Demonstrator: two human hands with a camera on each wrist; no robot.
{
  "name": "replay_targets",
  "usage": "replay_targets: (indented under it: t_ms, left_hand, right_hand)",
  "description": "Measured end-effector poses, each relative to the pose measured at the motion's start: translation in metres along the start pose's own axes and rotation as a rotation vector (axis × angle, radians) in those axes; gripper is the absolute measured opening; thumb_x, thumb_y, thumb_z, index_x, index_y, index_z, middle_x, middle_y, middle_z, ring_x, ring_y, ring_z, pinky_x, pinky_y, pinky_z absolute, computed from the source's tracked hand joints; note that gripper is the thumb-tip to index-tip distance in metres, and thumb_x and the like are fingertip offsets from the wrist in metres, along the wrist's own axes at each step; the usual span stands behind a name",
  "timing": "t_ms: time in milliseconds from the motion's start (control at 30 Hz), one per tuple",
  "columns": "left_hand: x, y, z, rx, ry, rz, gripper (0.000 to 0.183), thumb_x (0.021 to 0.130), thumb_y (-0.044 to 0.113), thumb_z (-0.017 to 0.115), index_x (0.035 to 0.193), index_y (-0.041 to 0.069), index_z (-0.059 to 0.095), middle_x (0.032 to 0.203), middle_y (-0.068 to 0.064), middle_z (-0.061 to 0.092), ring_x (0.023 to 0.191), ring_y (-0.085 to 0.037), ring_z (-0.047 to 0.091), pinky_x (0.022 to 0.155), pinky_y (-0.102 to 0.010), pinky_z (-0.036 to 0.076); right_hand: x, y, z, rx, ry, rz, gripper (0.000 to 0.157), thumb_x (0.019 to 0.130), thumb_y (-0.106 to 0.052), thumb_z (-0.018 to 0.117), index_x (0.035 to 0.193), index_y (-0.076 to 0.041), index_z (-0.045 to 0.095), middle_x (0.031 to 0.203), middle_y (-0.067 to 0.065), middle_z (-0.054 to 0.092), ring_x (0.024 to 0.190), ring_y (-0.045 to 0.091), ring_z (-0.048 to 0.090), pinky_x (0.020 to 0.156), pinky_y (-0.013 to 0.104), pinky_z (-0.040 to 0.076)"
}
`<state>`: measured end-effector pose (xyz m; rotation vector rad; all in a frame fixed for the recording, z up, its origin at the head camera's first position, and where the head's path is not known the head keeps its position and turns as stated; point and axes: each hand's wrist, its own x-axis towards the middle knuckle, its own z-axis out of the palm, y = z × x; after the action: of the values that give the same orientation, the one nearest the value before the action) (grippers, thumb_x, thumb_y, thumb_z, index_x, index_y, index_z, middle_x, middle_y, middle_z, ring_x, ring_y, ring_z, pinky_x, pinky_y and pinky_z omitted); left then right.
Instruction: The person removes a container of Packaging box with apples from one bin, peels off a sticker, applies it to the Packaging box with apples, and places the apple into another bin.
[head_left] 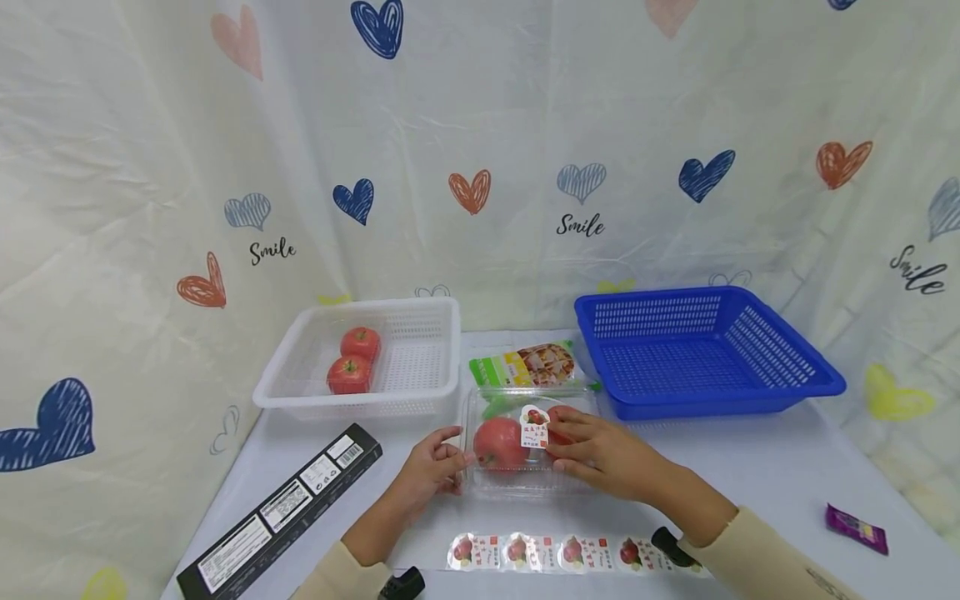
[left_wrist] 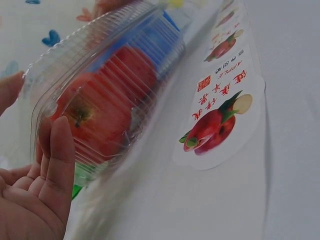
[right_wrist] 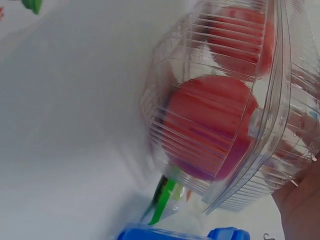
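Observation:
A clear plastic clamshell box [head_left: 487, 483] with red apples [head_left: 499, 443] inside stands lidded in front of me. My left hand [head_left: 429, 468] holds it at its left edge, fingertips against the rim; the left wrist view shows those fingers [left_wrist: 60, 150] close up. On the lid lies a white apple sticker [head_left: 534, 429]. My right hand [head_left: 611, 450] rests over the lid's right half, fingers extended, fingertips at the sticker's right edge, and partly hides an apple. In the right wrist view, the apples [right_wrist: 210, 125] show through the ribbed side.
A strip of apple stickers [head_left: 525, 552] lies nearest me. Behind stand a white basket [head_left: 420, 404] with two packed apples and a blue basket [head_left: 712, 404]. A green food packet [head_left: 525, 365] lies between them. A long black box [head_left: 281, 508] is left, a purple packet [head_left: 857, 528] right.

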<state>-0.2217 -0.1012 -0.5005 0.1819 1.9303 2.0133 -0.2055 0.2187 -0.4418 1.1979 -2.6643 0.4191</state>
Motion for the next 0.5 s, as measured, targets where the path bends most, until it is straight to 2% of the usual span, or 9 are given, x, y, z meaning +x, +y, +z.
replay_targets:
  t_ms: [167, 267, 400, 500]
  left_hand:
    - [0.000, 0.003, -0.001, 0.008, -0.016, -0.006, 0.072, 0.089, 0.024, 0.073, 0.145, 0.000, 0.035, 0.092, -0.006, 0.064, 0.065, -0.016, 0.057, 0.065, -0.031, 0.056]
    - [0.001, 0.006, -0.003, 0.029, -0.041, -0.028, 0.074, 0.088, 0.026, 0.073, 0.146, 0.001, 0.033, 0.094, -0.010, 0.065, 0.068, -0.017, 0.059, 0.067, -0.033, 0.057]
    - [0.004, 0.011, -0.006, 0.089, -0.106, -0.070, 0.084, 0.085, 0.028, 0.076, 0.148, 0.004, 0.027, 0.093, -0.016, 0.064, 0.067, -0.019, 0.061, 0.068, -0.037, 0.058]
    - [0.006, 0.015, -0.009, 0.133, -0.154, -0.108, 0.090, 0.085, 0.031, 0.077, 0.151, 0.006, 0.020, 0.092, -0.016, 0.065, 0.064, -0.019, 0.063, 0.066, -0.039, 0.058]
  right_hand:
    - [-0.008, -0.003, 0.003, 0.045, 0.070, 0.025, 0.034, 0.095, -0.040, 0.061, 0.121, -0.019, 0.071, 0.137, 0.007, 0.055, 0.135, 0.033, 0.039, 0.105, 0.055, 0.035]
    - [-0.014, -0.003, 0.008, 0.056, 0.137, 0.077, 0.032, 0.094, -0.037, 0.063, 0.118, -0.019, 0.072, 0.138, 0.005, 0.055, 0.135, 0.034, 0.038, 0.104, 0.058, 0.035]
    - [-0.025, -0.003, 0.016, 0.063, 0.228, 0.228, 0.039, 0.094, -0.037, 0.065, 0.124, -0.012, 0.068, 0.142, 0.010, 0.051, 0.135, 0.039, 0.035, 0.101, 0.063, 0.035]
    - [-0.032, -0.005, 0.020, 0.085, 0.241, 0.384, 0.059, 0.093, -0.046, 0.062, 0.136, -0.006, 0.056, 0.148, 0.016, 0.041, 0.137, 0.041, 0.031, 0.101, 0.065, 0.033]
